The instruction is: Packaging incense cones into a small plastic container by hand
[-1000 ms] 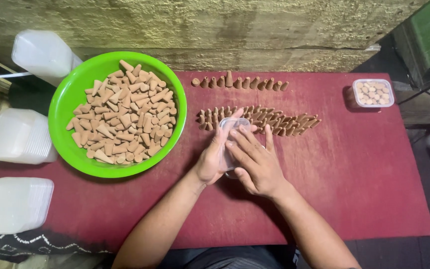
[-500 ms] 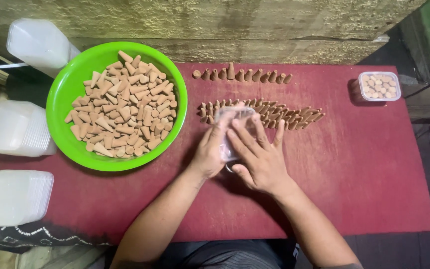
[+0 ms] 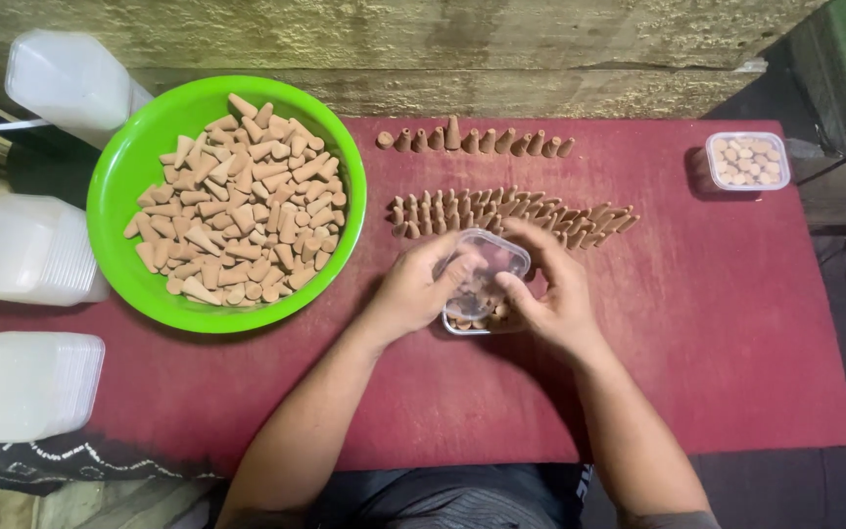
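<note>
Both hands at bench centre: left hand (image 3: pixel 413 289) and right hand (image 3: pixel 552 299) pinch a clear tub (image 3: pixel 483 284) of cones between curled fingers. Risk: the tilted tub may spill, or knuckles topple the cone rows (image 3: pixel 511 216) just beyond.

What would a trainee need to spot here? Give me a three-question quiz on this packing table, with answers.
1. True or false: the green bowl holds loose brown cones.
2. Which thing do both hands, left hand and right hand, hold? A) the stack of lids B) the small clear container C) the bowl
3. Fill in: a filled, closed container sits at the table's far ____ corner.

Key: 1 true. 2 B. 3 right.
</note>
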